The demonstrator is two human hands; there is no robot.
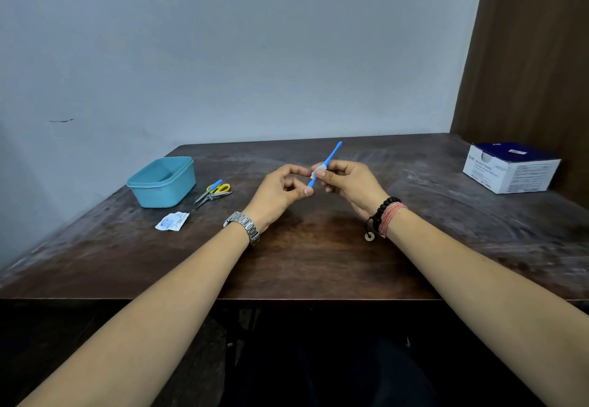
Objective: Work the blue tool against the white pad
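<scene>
Above the middle of the dark wooden table (318, 256), both hands meet around a thin blue stick (333, 153) that slants up to the right. My right hand (349, 185) pinches a small white wipe (318, 171) wrapped round the stick's middle. My left hand (280, 194), with a metal watch on the wrist, pinches the stick's lower end between thumb and forefinger. The stick's upper end pokes free above the fingers.
A light blue plastic tub (162, 181) stands at the left. Beside it lie yellow-handled scissors (214, 191) with other small metal tools, and a torn white sachet (172, 221). A white and blue carton (511, 167) sits at the far right by a brown panel.
</scene>
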